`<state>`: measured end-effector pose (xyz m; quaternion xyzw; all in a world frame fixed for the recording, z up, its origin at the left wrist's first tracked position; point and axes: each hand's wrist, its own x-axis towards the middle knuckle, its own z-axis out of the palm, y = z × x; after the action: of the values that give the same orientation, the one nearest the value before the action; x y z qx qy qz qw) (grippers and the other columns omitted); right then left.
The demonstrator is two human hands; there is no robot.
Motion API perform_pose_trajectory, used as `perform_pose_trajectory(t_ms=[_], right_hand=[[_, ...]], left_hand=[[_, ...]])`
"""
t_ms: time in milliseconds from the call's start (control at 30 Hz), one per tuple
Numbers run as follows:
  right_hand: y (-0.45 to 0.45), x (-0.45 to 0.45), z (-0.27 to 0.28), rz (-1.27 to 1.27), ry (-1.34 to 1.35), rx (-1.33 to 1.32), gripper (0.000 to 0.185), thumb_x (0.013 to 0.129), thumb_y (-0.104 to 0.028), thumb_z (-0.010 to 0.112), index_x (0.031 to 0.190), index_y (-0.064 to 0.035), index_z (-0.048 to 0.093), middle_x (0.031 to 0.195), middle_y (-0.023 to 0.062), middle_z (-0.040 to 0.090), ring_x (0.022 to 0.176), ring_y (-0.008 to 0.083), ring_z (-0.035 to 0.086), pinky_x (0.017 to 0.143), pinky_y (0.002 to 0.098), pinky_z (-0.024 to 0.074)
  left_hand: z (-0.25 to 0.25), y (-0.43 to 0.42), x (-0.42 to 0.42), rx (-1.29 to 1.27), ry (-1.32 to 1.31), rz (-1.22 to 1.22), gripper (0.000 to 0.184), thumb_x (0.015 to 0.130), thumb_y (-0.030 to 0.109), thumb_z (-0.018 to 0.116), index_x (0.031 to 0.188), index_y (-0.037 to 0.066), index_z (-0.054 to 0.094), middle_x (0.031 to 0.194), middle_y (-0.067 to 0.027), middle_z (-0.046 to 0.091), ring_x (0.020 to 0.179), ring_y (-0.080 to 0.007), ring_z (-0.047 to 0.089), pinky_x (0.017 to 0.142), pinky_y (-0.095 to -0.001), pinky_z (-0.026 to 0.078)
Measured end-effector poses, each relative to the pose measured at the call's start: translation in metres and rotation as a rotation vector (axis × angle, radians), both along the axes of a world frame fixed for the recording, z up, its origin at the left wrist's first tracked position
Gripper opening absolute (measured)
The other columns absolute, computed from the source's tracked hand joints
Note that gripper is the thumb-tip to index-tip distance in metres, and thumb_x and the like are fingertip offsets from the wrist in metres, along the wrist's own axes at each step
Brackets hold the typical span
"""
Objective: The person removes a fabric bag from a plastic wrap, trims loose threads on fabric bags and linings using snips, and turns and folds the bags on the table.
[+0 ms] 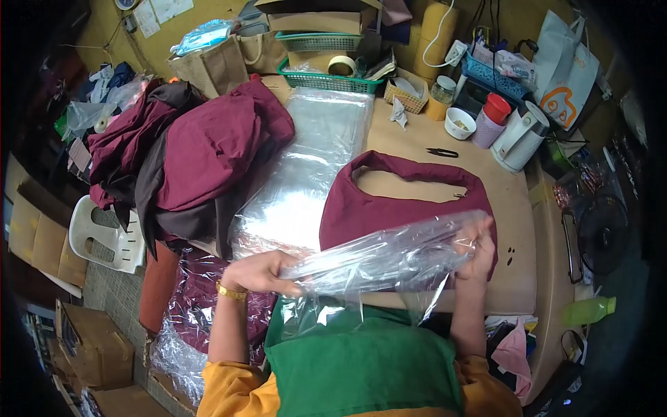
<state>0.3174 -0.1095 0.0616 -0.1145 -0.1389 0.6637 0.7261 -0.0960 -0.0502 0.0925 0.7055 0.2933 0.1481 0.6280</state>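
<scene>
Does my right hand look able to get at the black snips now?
Likely yes: the snips lie uncovered beyond the maroon bag, but your right hand should probably first let go of the plastic.

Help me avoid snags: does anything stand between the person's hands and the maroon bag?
Yes: clear plastic, stretched between the left hand and right hand, overlaps the lower part of the maroon bag in this view. Nothing else visible intervenes.
</scene>
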Motion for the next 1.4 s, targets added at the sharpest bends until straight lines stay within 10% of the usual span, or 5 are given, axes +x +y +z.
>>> perform_pose_trajectory(t_ms=[267,433,633,833,1400], right_hand=[[-0.017,-0.010,-0.017,0.319,-1.302,0.328,0.038,0.094,-0.040,0.061,0.082,-0.0042,0.066,0.081,0.0083,0.068,0.072,0.0160,0.063,0.063,0.0343,0.0516],[0.012,-0.014,-0.033,0.013,-0.159,0.145,0.041,0.096,-0.044,0.054,0.104,-0.0048,0.061,0.082,0.0088,0.065,0.063,0.0196,0.061,0.058,0.0335,0.0503],[-0.010,-0.019,-0.018,0.811,-1.108,0.444,0.031,0.093,-0.036,0.065,0.090,-0.0053,0.062,0.079,0.0051,0.062,0.068,0.0173,0.059,0.063,0.0322,0.0480],[-0.033,0.017,-0.020,0.370,-0.023,0.227,0.047,0.098,-0.051,0.045,0.067,-0.0152,0.046,0.052,-0.0037,0.049,0.041,0.0116,0.044,0.044,0.0344,0.0370],[-0.028,0.023,-0.025,-0.043,-2.669,0.008,0.071,0.085,-0.051,0.063,0.146,-0.0225,0.041,0.156,0.0175,0.025,0.145,0.0393,0.016,0.114,0.0655,0.0049]], left_hand=[[-0.045,0.031,-0.020,-0.845,-1.370,0.121,0.028,0.097,0.026,0.056,0.114,0.003,0.058,0.069,-0.0049,0.059,0.062,-0.0172,0.059,0.059,-0.0322,0.051],[-0.016,0.007,0.003,0.066,0.146,-0.058,0.028,0.091,0.020,0.059,0.107,-0.002,0.064,0.082,-0.0096,0.067,0.065,-0.0159,0.060,0.066,-0.0305,0.049],[-0.027,0.017,-0.015,-0.621,-1.036,0.703,0.034,0.102,0.034,0.048,0.089,0.006,0.061,0.069,-0.0067,0.057,0.063,-0.0209,0.060,0.064,-0.0395,0.055],[-0.032,0.011,-0.035,-0.160,-0.585,-0.033,0.088,0.078,0.047,0.077,0.135,-0.010,0.043,0.120,-0.0171,0.061,0.102,-0.0210,0.062,0.089,-0.0319,0.048],[0.021,-0.020,0.098,0.926,-0.021,0.756,0.072,0.091,0.021,0.055,0.151,-0.002,0.022,0.157,-0.0214,0.023,0.147,-0.0328,0.021,0.117,-0.0528,-0.001]])
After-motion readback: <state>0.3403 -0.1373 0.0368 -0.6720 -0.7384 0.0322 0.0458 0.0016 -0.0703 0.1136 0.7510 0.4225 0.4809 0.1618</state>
